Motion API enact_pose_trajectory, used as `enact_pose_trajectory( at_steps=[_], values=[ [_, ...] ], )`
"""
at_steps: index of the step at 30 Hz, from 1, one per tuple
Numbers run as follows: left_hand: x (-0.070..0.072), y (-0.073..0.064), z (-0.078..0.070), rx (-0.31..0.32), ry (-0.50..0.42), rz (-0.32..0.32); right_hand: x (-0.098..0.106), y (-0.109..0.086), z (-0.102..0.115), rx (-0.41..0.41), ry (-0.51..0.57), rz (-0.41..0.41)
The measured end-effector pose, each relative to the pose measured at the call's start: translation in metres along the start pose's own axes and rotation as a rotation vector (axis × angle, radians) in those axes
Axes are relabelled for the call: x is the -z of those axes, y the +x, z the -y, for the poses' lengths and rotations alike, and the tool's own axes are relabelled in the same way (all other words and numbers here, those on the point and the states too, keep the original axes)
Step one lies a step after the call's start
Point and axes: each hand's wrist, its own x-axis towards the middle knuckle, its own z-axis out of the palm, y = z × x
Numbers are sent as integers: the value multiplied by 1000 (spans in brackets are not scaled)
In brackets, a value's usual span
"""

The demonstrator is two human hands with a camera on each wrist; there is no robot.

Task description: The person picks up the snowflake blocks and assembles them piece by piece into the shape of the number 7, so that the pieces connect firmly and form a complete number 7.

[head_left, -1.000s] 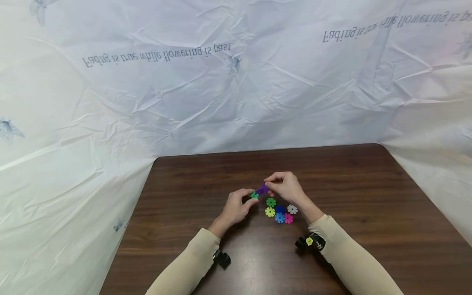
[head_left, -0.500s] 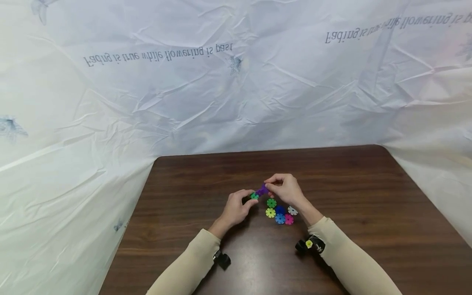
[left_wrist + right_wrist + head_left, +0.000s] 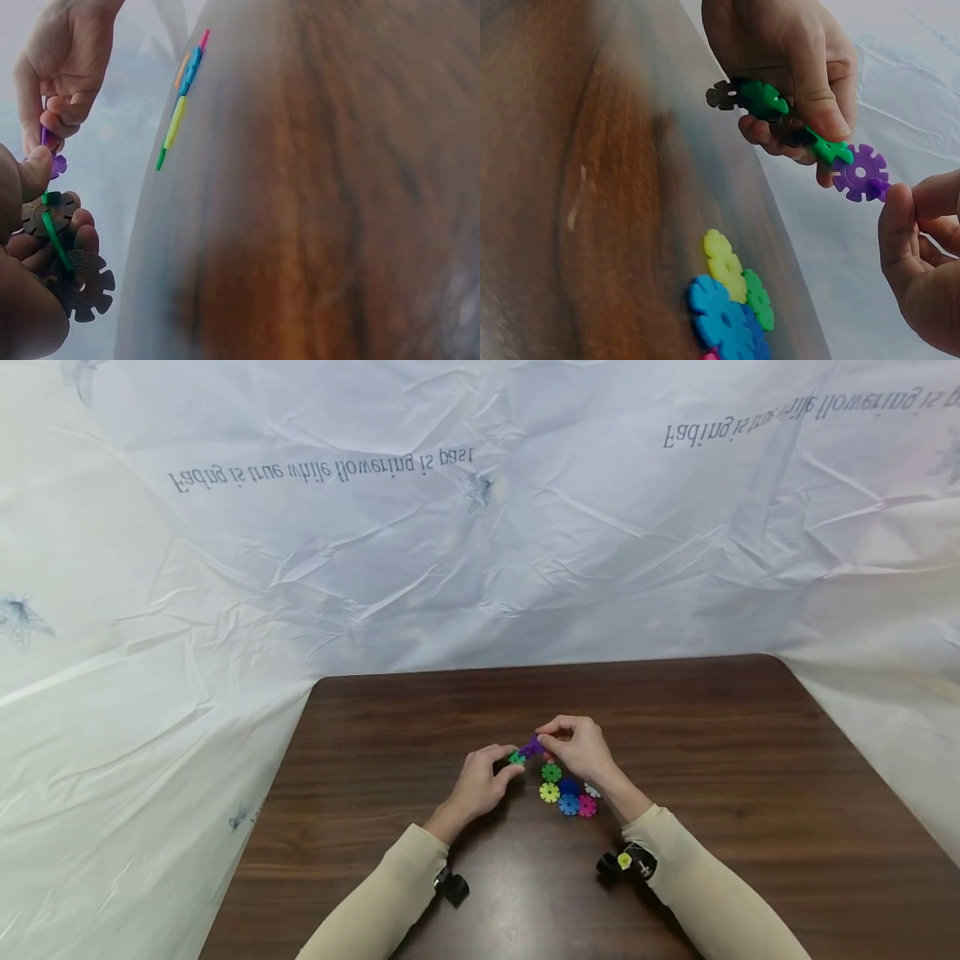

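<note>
- Left hand (image 3: 477,783): chain of notched discs (image 3: 789,129) is gripped; fingers are curled under it, thumb is pressed down by the green link (image 3: 828,147).
- Right hand (image 3: 584,750): outer purple disc (image 3: 877,189) is pinched between thumb and index finger, at the end of the chain.
- Chain is held up between both hands, off the table; two dark brown discs and another green link (image 3: 763,99) are seen at the left palm, alternating.
- Inner purple disc (image 3: 847,176) is set in the gap between the hands, joined to the green link on one side and the outer purple disc on the other.
- Loose discs are laid on the table (image 3: 337,777), right of the left hand and on the near side of the right fingers.
- Loose green disc (image 3: 551,772) is placed just below the right fingertips; yellow disc (image 3: 549,792) right beside it, nearer the person.
- Light blue disc (image 3: 568,805) is placed left of the right wrist, dark blue disc (image 3: 569,787) partly hidden by it.
- Pink disc (image 3: 587,806) is set against the light blue disc's right side.
- White disc (image 3: 592,790) is partly covered by the right wrist.
- Black wrist cameras are worn at both cuffs, behind the hands.
- White sheet (image 3: 390,560) with printed lettering is hung beyond both hands.
</note>
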Motion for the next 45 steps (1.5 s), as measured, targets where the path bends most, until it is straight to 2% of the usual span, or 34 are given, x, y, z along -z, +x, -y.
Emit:
enact_pose_trajectory(
  at_steps=[6, 20, 24, 28, 36, 45],
  values=[
    [1, -1, 0, 3, 4, -9, -1, 0, 0, 7, 7, 14],
    [5, 1, -7, 48, 43, 68, 16, 1, 3, -20, 80, 126],
    [7, 1, -9, 60, 42, 67, 23, 1, 1, -1, 73, 123],
    [7, 2, -9, 68, 46, 57, 33, -1, 0, 37, 17, 102],
    [7, 1, -8, 98, 30, 66, 50, -5, -10, 46, -114, 99],
    [7, 0, -6, 37, 5, 65, 62, -10, -24, 65, -235, 118]
  ],
)
